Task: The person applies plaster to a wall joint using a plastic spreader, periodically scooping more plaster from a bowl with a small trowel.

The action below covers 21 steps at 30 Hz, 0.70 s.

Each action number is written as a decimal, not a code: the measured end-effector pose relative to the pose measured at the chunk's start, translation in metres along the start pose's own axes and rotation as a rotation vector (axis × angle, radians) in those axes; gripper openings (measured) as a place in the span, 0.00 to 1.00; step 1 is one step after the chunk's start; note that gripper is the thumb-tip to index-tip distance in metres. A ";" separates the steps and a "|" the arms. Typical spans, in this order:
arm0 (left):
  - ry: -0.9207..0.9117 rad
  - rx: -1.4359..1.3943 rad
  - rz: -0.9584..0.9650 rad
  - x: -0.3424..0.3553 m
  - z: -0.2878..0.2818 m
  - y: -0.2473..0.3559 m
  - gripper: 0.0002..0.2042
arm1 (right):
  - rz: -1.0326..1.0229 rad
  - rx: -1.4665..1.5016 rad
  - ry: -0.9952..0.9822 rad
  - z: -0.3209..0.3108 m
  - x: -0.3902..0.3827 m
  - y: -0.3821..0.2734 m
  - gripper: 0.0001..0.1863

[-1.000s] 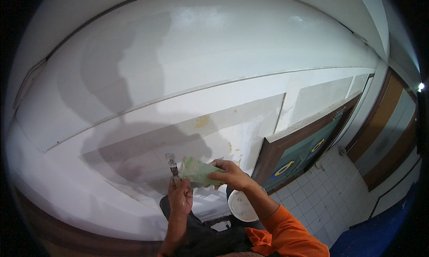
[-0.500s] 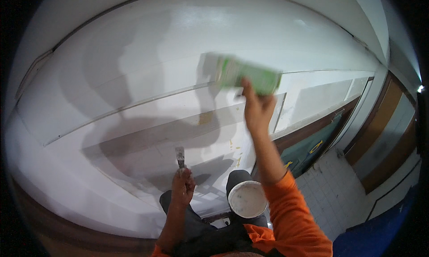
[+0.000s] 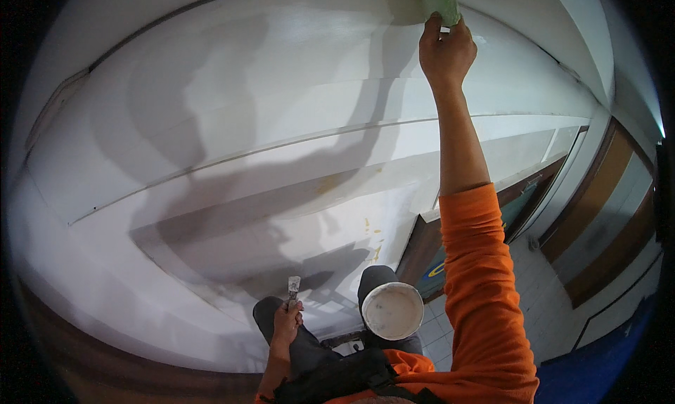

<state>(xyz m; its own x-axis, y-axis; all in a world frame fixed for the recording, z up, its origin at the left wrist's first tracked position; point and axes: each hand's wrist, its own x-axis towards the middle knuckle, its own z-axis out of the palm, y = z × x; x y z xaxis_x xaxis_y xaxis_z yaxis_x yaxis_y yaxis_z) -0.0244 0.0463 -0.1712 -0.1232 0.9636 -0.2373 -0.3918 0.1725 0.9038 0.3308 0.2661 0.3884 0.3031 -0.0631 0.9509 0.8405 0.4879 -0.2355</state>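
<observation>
My right hand (image 3: 448, 53) is stretched far up and forward, its fingers closed on a flat, pale green putty spreader (image 3: 440, 6). The spreader lies against the upper part of the white wall (image 3: 302, 60), near its top edge; the hand hides part of it. Lower down, my left hand (image 3: 285, 324) grips a small putty knife (image 3: 293, 286), its smeared metal blade pointing up, apart from the wall. By my right leg is a round white bucket (image 3: 363, 311) holding off-white putty (image 3: 394, 313).
A long seam (image 3: 281, 145) crosses the wall, with greyish and yellowish patches below it. To the right are a brown-framed opening (image 3: 541, 183), a brown and grey door (image 3: 598, 207) and a tiled floor (image 3: 541, 298). Something blue (image 3: 598, 369) stands at lower right.
My right hand has carried the spreader up and to the right, from the middle of the wall to near its top. My left hand with the putty knife has dropped a little lower.
</observation>
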 end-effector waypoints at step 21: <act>-0.043 -0.082 -0.059 -0.010 0.000 0.007 0.09 | -0.202 0.148 0.069 0.033 -0.035 -0.096 0.19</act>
<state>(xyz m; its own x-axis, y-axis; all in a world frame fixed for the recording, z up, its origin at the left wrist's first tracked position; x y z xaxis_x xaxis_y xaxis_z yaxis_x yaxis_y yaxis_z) -0.0265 0.0379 -0.1623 -0.0589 0.9604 -0.2723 -0.4711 0.2137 0.8558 0.2246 0.2497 0.3848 0.1703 -0.2288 0.9585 0.8137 0.5813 -0.0058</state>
